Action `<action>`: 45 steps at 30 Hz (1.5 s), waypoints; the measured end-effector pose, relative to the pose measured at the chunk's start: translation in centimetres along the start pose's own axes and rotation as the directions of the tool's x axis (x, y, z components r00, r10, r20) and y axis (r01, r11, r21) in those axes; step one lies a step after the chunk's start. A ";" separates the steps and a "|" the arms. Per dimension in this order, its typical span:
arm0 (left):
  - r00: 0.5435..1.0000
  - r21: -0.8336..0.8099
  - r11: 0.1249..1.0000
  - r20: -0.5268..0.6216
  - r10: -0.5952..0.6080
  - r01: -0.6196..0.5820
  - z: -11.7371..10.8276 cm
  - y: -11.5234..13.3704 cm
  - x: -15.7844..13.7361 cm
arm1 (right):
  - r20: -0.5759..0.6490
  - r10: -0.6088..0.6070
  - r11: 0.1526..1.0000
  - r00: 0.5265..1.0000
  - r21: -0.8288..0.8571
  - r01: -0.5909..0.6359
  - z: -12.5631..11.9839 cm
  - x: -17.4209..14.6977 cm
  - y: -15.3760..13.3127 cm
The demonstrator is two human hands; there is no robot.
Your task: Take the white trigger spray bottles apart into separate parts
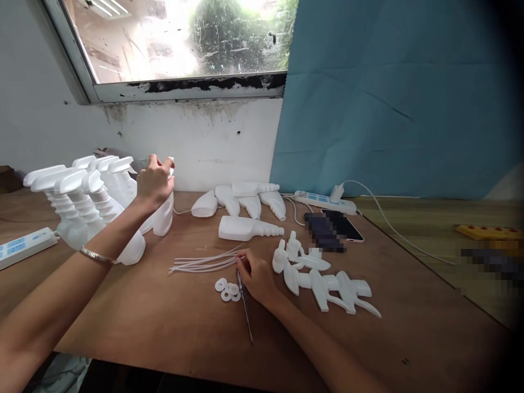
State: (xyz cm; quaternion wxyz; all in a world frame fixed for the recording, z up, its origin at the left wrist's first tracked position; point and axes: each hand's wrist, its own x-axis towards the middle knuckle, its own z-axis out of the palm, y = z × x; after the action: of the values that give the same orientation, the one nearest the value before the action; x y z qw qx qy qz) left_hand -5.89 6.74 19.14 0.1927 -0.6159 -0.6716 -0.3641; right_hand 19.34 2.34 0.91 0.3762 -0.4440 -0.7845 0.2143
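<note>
My left hand point(156, 179) is closed round the white trigger head of a spray bottle point(164, 215), which stands at the right end of a group of assembled white spray bottles point(76, 204). On the tabletop, my right hand point(257, 277) has its thumb and fingers drawn together at the right ends of several thin white tubes point(204, 265). Whether a tube is between the fingertips, I cannot make out. A slim metal tool point(245, 311) lies just under that hand, its upper end by the fingers. Several white ring washers point(228, 289) lie left of the tool.
Several white bottles point(249, 228) lie on their sides at the back middle. White trigger spray heads point(327, 281) are grouped right of my right hand. A phone point(343, 225), a power strip point(325, 202) and a white cable point(385, 215) are at the back right. Another power strip point(27, 248) is left.
</note>
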 end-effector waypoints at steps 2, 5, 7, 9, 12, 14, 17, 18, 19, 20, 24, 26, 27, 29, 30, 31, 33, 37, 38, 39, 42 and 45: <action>0.989 -0.091 0.992 -0.122 0.078 -0.090 -1.2 1.6 -0.7 | -0.001 0.047 0.994 0.999 0.097 -0.047 0.0 0.0 -0.2; 0.945 -0.209 0.965 -0.317 0.084 -0.156 -3.3 3.8 -2.0 | 0.128 0.148 0.809 0.981 0.554 -0.194 -0.3 0.4 -0.7; 0.949 -0.343 0.932 -0.316 0.006 -0.120 -4.2 4.7 -3.1 | 0.232 0.127 0.526 0.964 0.808 -0.264 -0.7 0.7 -1.1; 0.971 -0.522 0.852 -0.224 -0.089 -0.042 -4.4 4.8 -4.5 | 0.259 0.095 0.345 0.961 0.897 -0.276 -1.1 0.8 -1.4; 0.969 -0.742 0.666 -0.109 -0.223 0.070 -3.6 3.8 -6.6 | 0.272 0.170 0.271 0.947 0.911 -0.310 -1.3 0.8 -1.5; 0.953 -0.871 0.470 -0.007 -0.303 0.142 -2.5 2.9 -7.7 | 0.285 0.218 0.281 0.933 0.897 -0.340 -1.3 0.7 -1.6; 0.925 -0.952 0.101 0.251 -0.286 0.290 -1.1 2.0 -8.0 | 0.303 0.212 0.311 0.929 0.881 -0.358 -1.0 0.6 -1.7; 0.907 -0.935 0.007 0.343 -0.244 0.356 -0.7 2.0 -7.9 | 0.301 0.207 0.331 0.931 0.874 -0.356 -1.0 0.5 -1.8; 0.885 -0.905 -0.055 0.425 -0.191 0.422 -0.4 2.1 -7.6 | 0.295 0.205 0.358 0.933 0.865 -0.352 -0.9 0.4 -1.9; 0.863 -0.874 -0.088 0.486 -0.139 0.478 -0.2 2.2 -7.3 | 0.284 0.202 0.393 0.937 0.853 -0.344 -0.8 0.3 -2.0; 0.857 -0.855 -0.074 0.515 -0.011 0.513 0.4 3.6 -5.9 | 0.179 0.200 0.592 0.963 0.761 -0.265 -0.8 0.1 -2.2; 0.878 -0.877 -0.047 0.479 -0.013 0.478 0.5 4.3 -5.6 | 0.047 0.224 0.684 0.974 0.704 -0.191 -0.8 0.0 -2.1; 0.884 -0.884 -0.037 0.467 -0.026 0.466 0.5 4.7 -5.5 | -0.038 0.239 0.729 0.970 0.668 -0.153 -0.8 0.0 -1.9; 0.886 -0.888 -0.036 0.459 -0.059 0.458 0.6 5.3 -5.5 | -0.233 0.248 0.821 0.940 0.566 -0.076 -0.9 0.0 -1.4; 0.880 -0.884 -0.049 0.468 -0.077 0.465 0.7 5.6 -5.5 | -0.325 0.218 0.865 0.920 0.500 -0.029 -0.9 0.0 -1.1; 0.869 -0.875 -0.071 0.483 -0.105 0.478 0.8 5.7 -5.5 | -0.404 0.152 0.905 0.902 0.425 0.037 -0.9 0.0 -0.7; 0.812 -0.836 -0.144 0.548 -0.201 0.529 1.0 6.0 -5.3 | -0.503 -0.069 0.945 0.861 0.243 0.218 -1.1 -0.2 -0.1; 0.583 -0.639 -0.366 0.768 -0.265 0.676 1.9 5.7 -4.3 | -0.438 -0.568 0.819 0.697 -0.218 0.531 -1.4 -1.0 -0.1; 0.556 -0.599 -0.393 0.799 -0.231 0.698 2.0 5.6 -4.1 | -0.402 -0.653 0.757 0.641 -0.332 0.563 -1.3 -1.2 -0.4; 0.551 -0.580 -0.398 0.811 -0.197 0.711 2.1 5.4 -3.8 | -0.369 -0.719 0.694 0.589 -0.432 0.576 -1.2 -1.3 -0.7; 0.611 -0.604 -0.365 0.784 -0.109 0.709 1.6 5.1 -3.2 | -0.349 -0.780 0.617 0.519 -0.561 0.551 -0.7 -1.2 -1.4; 0.708 -0.660 -0.392 0.706 -0.030 0.641 0.4 4.8 -2.9 | -0.390 -0.674 0.738 0.627 -0.359 0.571 -0.6 -0.6 -1.4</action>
State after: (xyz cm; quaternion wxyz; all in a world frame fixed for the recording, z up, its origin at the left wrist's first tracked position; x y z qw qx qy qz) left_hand -0.65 4.91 18.06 -0.6262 -0.3178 -0.3052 -0.6432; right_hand 19.24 1.11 1.92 0.5682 -0.2184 -0.7824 -0.1316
